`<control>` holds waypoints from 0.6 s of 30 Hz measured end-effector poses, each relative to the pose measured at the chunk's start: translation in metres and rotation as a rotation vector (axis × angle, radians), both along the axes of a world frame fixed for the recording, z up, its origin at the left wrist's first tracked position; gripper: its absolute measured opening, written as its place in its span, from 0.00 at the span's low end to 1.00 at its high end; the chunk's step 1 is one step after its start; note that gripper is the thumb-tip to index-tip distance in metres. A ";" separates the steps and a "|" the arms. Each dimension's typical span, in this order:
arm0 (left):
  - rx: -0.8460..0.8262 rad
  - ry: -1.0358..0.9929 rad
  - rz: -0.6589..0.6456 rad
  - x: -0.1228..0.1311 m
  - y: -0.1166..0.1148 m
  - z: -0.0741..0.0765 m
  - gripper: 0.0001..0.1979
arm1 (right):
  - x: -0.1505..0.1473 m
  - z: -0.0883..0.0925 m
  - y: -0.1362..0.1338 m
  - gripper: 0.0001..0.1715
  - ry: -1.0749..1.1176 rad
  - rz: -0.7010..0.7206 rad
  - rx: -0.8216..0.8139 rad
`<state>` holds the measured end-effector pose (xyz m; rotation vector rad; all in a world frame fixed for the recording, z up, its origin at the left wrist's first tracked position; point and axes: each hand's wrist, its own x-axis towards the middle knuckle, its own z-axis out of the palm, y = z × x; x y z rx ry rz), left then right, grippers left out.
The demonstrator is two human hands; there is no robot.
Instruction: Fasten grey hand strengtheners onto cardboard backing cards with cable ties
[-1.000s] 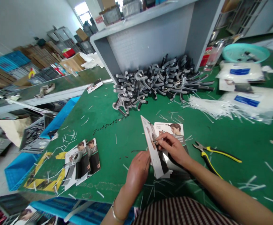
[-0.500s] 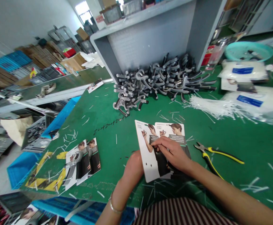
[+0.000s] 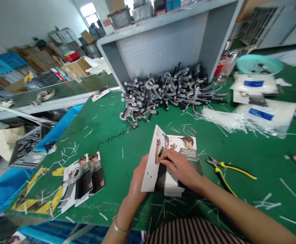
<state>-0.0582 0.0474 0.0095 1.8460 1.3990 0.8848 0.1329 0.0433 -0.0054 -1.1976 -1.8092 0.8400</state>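
My left hand [image 3: 137,178] grips the left edge of a printed packaging card [image 3: 155,162], which tilts up off a small stack of the same cards [image 3: 185,149] on the green table [image 3: 112,135]. My right hand [image 3: 180,167] lies on the face of the tilted card with its fingers pressed on it, a thin white cable tie pinched at the fingertips. Behind lies a heap of grey and black hand grippers [image 3: 168,91].
Yellow-handled cutters [image 3: 226,169] lie right of the cards. A bundle of white cable ties [image 3: 224,117] and white plastic bags [image 3: 262,112] sit at the right, a teal bowl [image 3: 258,64] behind. Finished carded grippers [image 3: 80,178] lie at the left. Tie offcuts litter the table.
The top card stood on edge a second ago, was laid flat, and is now tilted up again by my left hand. My right hand stayed on its face.
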 end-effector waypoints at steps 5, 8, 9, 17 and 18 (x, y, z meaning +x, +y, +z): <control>-0.211 -0.165 0.080 -0.012 -0.003 0.011 0.14 | 0.004 0.000 0.000 0.05 0.049 -0.037 -0.156; -0.237 -0.256 -0.065 -0.007 -0.004 0.003 0.15 | 0.005 0.000 0.000 0.07 0.082 -0.020 -0.182; -0.228 -0.274 -0.100 -0.004 -0.004 0.000 0.15 | 0.005 0.000 0.000 0.07 0.096 -0.021 -0.189; -0.127 -0.028 -0.039 0.005 -0.016 0.001 0.23 | 0.015 -0.005 0.005 0.04 0.200 -0.115 -0.270; -0.100 -0.032 -0.015 0.006 -0.019 0.005 0.24 | 0.015 -0.005 0.005 0.04 0.184 -0.116 -0.262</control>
